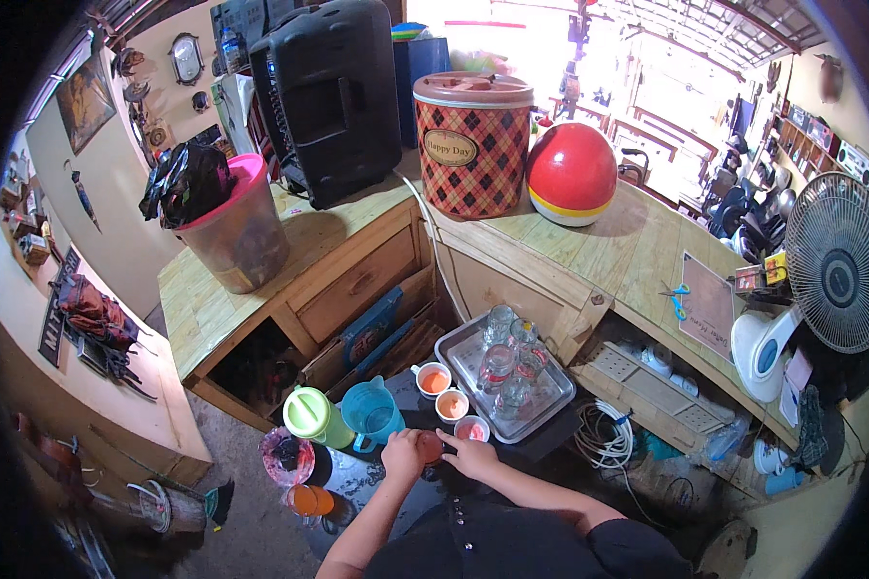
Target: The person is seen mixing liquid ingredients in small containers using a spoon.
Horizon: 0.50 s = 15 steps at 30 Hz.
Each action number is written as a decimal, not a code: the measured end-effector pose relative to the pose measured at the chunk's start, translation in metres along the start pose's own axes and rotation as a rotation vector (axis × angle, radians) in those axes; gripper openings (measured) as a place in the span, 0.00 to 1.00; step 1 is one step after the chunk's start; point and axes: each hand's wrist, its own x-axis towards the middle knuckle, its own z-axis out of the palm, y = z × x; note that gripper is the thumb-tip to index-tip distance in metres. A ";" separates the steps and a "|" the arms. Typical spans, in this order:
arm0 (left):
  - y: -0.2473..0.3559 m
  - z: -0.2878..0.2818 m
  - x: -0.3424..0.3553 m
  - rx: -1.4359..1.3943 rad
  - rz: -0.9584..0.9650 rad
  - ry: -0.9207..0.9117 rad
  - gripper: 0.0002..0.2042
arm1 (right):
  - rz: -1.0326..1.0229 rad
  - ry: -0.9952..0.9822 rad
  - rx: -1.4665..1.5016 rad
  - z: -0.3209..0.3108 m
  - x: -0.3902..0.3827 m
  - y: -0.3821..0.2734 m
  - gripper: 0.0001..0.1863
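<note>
Close in front of me, my left hand (403, 455) is wrapped round the side of a small glass of red contents (430, 447). My right hand (471, 457) grips the same glass from the right, with its fingers partly hidden. Just beyond are three white cups: two with orange contents, one (434, 379) farther off and one (452, 405) in the middle, and one with pink contents (471, 429) beside my right hand. A blue pitcher (372, 410) stands beyond my left hand, next to a lidded green pitcher (314, 415).
Right of the cups, a metal tray (560, 391) carries several clear glass mugs (514, 396). Glasses of orange liquid (304, 500) and a pink-wrapped container (286, 457) stand at the left. A wooden counter (637, 261) beyond holds a red ball (572, 164), a checked tin (473, 174) and a fan (833, 261).
</note>
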 end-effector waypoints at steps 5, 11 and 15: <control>-0.001 -0.002 0.001 -0.031 0.037 -0.063 0.08 | 0.003 -0.013 -0.012 -0.001 0.000 0.000 0.32; 0.000 -0.003 0.005 0.062 0.008 0.046 0.08 | 0.005 -0.005 -0.020 -0.001 -0.001 0.000 0.32; 0.001 0.000 -0.001 0.154 -0.030 -0.119 0.09 | -0.008 0.008 -0.004 0.000 -0.001 0.001 0.32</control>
